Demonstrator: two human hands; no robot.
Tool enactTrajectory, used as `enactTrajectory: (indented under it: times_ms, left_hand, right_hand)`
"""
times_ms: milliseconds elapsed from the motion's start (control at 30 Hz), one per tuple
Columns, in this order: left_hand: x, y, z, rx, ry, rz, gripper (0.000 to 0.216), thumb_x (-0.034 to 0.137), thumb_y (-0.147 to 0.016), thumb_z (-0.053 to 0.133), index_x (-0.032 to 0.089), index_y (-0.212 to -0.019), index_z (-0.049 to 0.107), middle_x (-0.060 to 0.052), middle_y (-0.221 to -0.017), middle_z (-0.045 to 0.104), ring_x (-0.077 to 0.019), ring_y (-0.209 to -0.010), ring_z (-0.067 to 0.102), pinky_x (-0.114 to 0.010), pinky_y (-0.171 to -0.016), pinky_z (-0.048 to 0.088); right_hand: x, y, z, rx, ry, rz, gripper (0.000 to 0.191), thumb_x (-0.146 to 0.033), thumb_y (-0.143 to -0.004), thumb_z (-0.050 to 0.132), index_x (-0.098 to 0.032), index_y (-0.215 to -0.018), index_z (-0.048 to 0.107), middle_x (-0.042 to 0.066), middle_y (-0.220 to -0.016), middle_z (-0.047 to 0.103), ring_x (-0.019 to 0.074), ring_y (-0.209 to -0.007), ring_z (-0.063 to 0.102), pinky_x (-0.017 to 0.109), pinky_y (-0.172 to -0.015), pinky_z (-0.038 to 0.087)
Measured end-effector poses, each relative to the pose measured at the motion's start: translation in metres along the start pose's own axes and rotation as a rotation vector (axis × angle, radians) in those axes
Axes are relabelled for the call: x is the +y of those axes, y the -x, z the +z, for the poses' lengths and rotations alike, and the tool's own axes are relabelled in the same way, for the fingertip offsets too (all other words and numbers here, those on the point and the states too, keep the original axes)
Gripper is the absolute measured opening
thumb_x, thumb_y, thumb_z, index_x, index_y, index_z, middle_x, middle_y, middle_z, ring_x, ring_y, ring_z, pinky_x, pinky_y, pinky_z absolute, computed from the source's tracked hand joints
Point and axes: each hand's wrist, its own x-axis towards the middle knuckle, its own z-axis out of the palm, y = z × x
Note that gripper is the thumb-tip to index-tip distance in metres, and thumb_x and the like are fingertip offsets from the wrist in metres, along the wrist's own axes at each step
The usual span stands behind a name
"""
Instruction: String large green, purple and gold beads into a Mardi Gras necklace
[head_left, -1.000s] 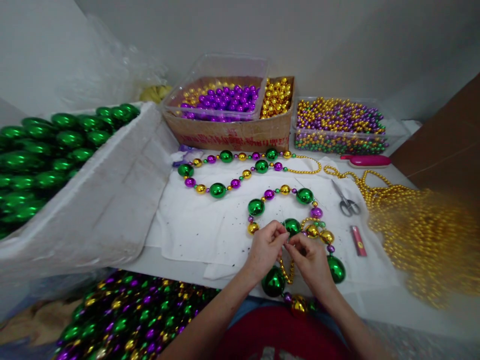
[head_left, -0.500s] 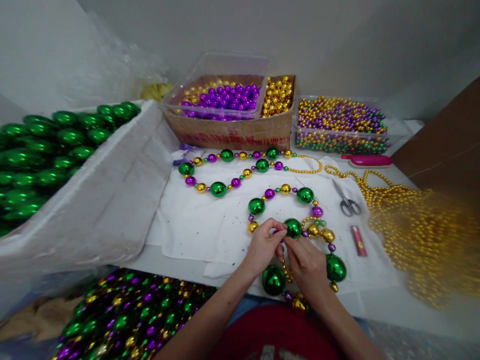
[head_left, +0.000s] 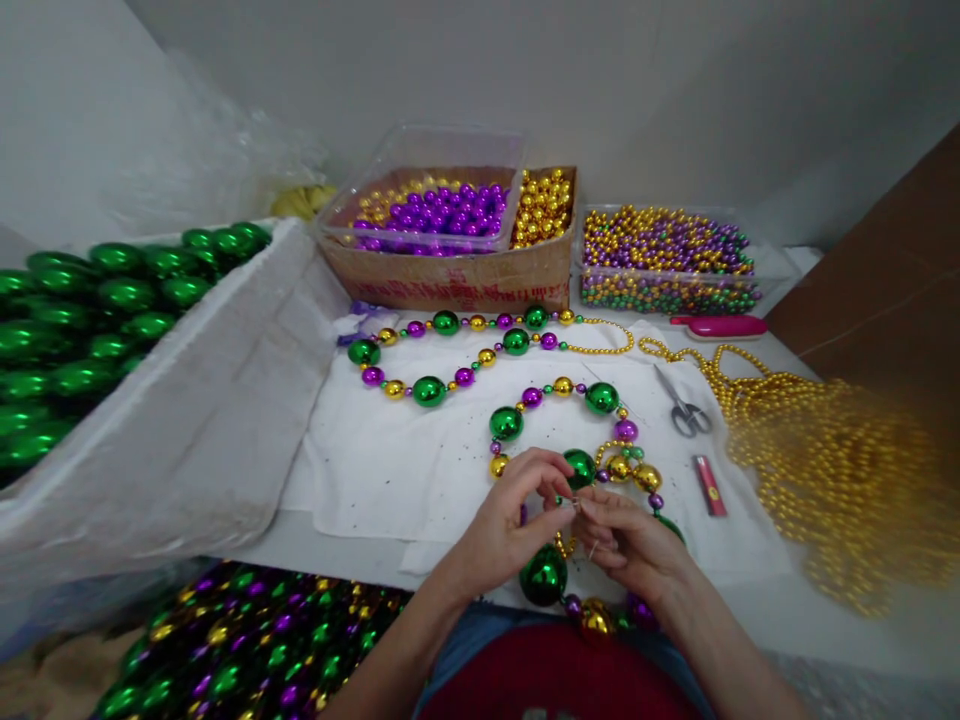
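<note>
My left hand (head_left: 504, 520) and my right hand (head_left: 628, 545) meet fingertip to fingertip over a white cloth (head_left: 420, 455). Both pinch the string of a bead necklace (head_left: 579, 425) made of large green, gold and purple balls. The pinch sits just below a green ball (head_left: 579, 466). A big green ball (head_left: 543, 575) and a gold ball (head_left: 596, 615) hang from the strand below my hands, near my lap. What exactly lies between the fingertips is too small to make out.
A second bead necklace (head_left: 450, 350) lies further back on the cloth. Scissors (head_left: 679, 405), a red lighter (head_left: 707, 485) and a pink tool (head_left: 720, 326) lie right. Gold bead strands (head_left: 832, 460) pile far right. Bead boxes (head_left: 450, 235) stand behind; green balls (head_left: 90, 320) fill a white box left.
My hands have dropped slightly toward me and drawn close together on the strand; the right hand turned more palm-up. The head view shifted a little downward.
</note>
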Motion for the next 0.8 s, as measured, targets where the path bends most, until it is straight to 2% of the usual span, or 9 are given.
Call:
enactTrajectory:
  times_ms: [100, 200, 400, 533, 600, 700, 800]
  left_hand:
    - [-0.007, -0.001, 0.004, 0.013, -0.1, -0.005, 0.013, 0.017, -0.075, 0.067, 0.018, -0.083, 0.056, -0.006, -0.111, 0.053, -0.0182, -0.099, 0.052, -0.03, -0.086, 0.042]
    - [-0.016, -0.003, 0.011, 0.045, -0.166, -0.009, 0.009, 0.013, -0.076, 0.063, 0.018, -0.08, 0.056, -0.005, -0.11, 0.052, -0.016, -0.094, 0.053, -0.027, -0.079, 0.043]
    - [-0.019, -0.005, 0.016, 0.041, -0.161, 0.019, 0.007, 0.01, -0.078, 0.059, 0.017, -0.076, 0.059, -0.005, -0.108, 0.055, -0.0179, -0.104, 0.052, -0.031, -0.091, 0.039]
    - [-0.016, -0.008, 0.011, -0.044, 0.07, -0.137, 0.008, 0.022, -0.086, 0.051, 0.016, -0.08, 0.054, -0.003, -0.089, 0.059, -0.0141, -0.078, 0.059, -0.028, -0.073, 0.045]
    - [-0.015, -0.011, 0.01, -0.058, 0.213, -0.24, 0.013, 0.028, -0.09, 0.045, 0.017, -0.084, 0.048, -0.001, -0.081, 0.06, -0.012, -0.064, 0.059, -0.026, -0.063, 0.046]
    - [-0.017, -0.016, 0.014, 0.053, 0.299, -0.327, 0.017, 0.034, -0.09, 0.042, 0.019, -0.083, 0.041, 0.002, -0.071, 0.059, -0.0109, -0.049, 0.058, -0.023, -0.049, 0.042]
    - [-0.02, -0.021, 0.023, 0.206, 0.26, -0.375, 0.016, 0.035, -0.088, 0.043, 0.021, -0.082, 0.04, 0.005, -0.064, 0.056, -0.0099, -0.038, 0.052, -0.021, -0.039, 0.034]
  right_hand:
    - [0.001, 0.001, 0.0, 0.008, -0.07, 0.013, 0.03, -0.035, -0.069, 0.075, -0.018, -0.074, 0.051, -0.009, -0.051, 0.028, 0.0048, -0.042, 0.016, 0.017, -0.035, 0.009]
    - [0.002, 0.002, 0.0, 0.038, -0.085, -0.004, 0.032, -0.035, -0.067, 0.077, -0.018, -0.071, 0.05, -0.009, -0.049, 0.03, 0.0041, -0.041, 0.016, 0.017, -0.035, 0.008]
    - [0.005, 0.004, 0.0, 0.158, 0.008, -0.098, 0.03, -0.036, -0.068, 0.076, -0.016, -0.068, 0.053, -0.009, -0.046, 0.034, 0.0029, -0.038, 0.015, 0.018, -0.035, 0.007]
    - [0.012, 0.005, 0.003, 0.295, 0.116, -0.203, 0.029, -0.039, -0.07, 0.073, -0.017, -0.069, 0.055, -0.01, -0.045, 0.035, 0.0034, -0.038, 0.016, 0.019, -0.036, 0.008]
    - [0.016, 0.005, 0.005, 0.377, 0.189, -0.282, 0.026, -0.038, -0.072, 0.071, -0.017, -0.071, 0.057, -0.009, -0.047, 0.038, 0.0042, -0.039, 0.022, 0.019, -0.038, 0.013]
    - [0.02, 0.007, 0.011, 0.461, 0.294, -0.399, 0.019, -0.033, -0.074, 0.07, -0.017, -0.071, 0.06, -0.005, -0.056, 0.048, 0.0069, -0.05, 0.038, 0.019, -0.046, 0.028]
    - [0.02, 0.011, 0.017, 0.513, 0.475, -0.523, 0.013, -0.029, -0.08, 0.065, -0.018, -0.073, 0.063, -0.003, -0.066, 0.057, 0.0108, -0.063, 0.049, 0.021, -0.058, 0.036]
